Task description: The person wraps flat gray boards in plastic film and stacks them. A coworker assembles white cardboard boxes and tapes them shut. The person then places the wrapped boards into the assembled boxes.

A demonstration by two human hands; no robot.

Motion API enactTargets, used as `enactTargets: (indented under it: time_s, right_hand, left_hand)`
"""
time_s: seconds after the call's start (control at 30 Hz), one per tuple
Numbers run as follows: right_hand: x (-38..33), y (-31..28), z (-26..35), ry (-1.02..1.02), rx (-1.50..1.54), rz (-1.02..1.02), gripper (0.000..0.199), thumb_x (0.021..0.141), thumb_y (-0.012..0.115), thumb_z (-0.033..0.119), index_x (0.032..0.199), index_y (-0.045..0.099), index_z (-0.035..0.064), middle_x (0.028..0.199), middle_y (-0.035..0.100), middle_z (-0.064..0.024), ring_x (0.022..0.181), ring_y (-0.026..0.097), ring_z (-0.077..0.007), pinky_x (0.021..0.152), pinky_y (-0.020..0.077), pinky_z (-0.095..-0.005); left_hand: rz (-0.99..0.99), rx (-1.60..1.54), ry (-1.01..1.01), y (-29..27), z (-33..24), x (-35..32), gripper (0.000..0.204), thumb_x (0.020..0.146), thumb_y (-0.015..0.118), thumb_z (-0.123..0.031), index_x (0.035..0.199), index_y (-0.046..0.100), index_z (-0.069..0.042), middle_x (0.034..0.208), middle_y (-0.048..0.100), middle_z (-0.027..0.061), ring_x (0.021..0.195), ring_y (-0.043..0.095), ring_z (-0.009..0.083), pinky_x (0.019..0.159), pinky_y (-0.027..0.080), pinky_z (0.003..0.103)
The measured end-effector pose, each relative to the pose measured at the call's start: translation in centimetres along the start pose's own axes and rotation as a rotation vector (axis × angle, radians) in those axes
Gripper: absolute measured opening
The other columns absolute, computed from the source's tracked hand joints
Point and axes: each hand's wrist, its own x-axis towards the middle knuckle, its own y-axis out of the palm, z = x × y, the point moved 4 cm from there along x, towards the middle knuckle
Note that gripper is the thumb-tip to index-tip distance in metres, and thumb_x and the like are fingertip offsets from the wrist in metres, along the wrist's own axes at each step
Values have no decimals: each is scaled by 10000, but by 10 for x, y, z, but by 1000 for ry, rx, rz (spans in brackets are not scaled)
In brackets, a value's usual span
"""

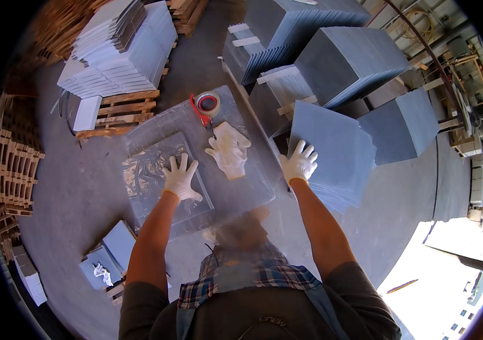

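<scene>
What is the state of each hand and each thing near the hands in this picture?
left hand: gloved, fingers spread, flat on the plastic sheet
right hand: gloved, fingers spread, resting on the top grey tile
plastic sheet: spread flat, wrinkled
grey tile stack: fanned, lying flat
spare white gloves: unworn, lying on the sheet
tape roll: in its red dispenser, lying on the sheet

White knit gloves cover the left hand [181,178] and right hand [299,163], and a spare white pair of gloves [229,149] lies between them beside a red tape dispenser [206,106] with a pale roll. The tile stack [335,156] on the right is blue-grey, the plastic sheet [156,170] on the left clear and glinting. Far left, a pallet [119,113] is raw tan under pale grey-white slabs [119,48]; the nearby shirt collar [255,277] is plaid in blue, red and white.
</scene>
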Motion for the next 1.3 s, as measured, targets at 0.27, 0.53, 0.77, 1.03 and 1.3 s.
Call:
enactTargets:
  time_s: [0.27, 0.53, 0.77, 1.03, 1.3]
  right_hand:
    - [40, 15, 28, 240, -193, 222, 931, 801, 748, 389, 1516, 256, 54, 1339, 408, -285, 1191, 493, -447, 866, 548, -605]
    - [55, 40, 12, 281, -151, 174, 818, 822, 743, 215, 1470, 286, 18, 1248, 419, -274, 1120, 524, -388, 810, 585, -548]
    - [44, 8, 18, 199, -102, 243, 787, 829, 729, 179, 1443, 289, -41, 1267, 411, -295, 1161, 519, -418, 851, 581, -549]
    - [72, -87, 2, 63, 51, 281, 724, 807, 667, 250, 1368, 387, -111, 1235, 613, -342, 1154, 640, -444, 986, 526, -454]
    - [109, -212, -157, 29, 667, 282, 464, 712, 669, 180, 1105, 658, -67, 837, 672, -129, 722, 654, -266, 657, 545, -374]
  left_hand:
    - [-21, -123, 17, -6, 10, -12, 1198, 483, 932, -523, 1508, 399, -206, 1581, 257, 185, 1429, 223, 538, 1027, 323, 760]
    - [-11, -169, 10, -7, 13, -10, 1217, 458, 943, -513, 1505, 407, -200, 1593, 248, 171, 1449, 203, 530, 1055, 299, 751]
    - [-73, -113, 0, -1, 16, -4, 1259, 401, 946, -554, 1493, 421, -213, 1566, 283, 159, 1423, 236, 526, 1004, 322, 760]
    - [-52, -121, 7, -1, 12, -10, 1230, 410, 935, -568, 1479, 425, -239, 1584, 265, 132, 1431, 209, 517, 1002, 306, 773]
    - [-40, -98, 6, -1, 10, -11, 1221, 426, 931, -577, 1484, 420, -245, 1588, 262, 133, 1431, 203, 516, 1003, 312, 769]
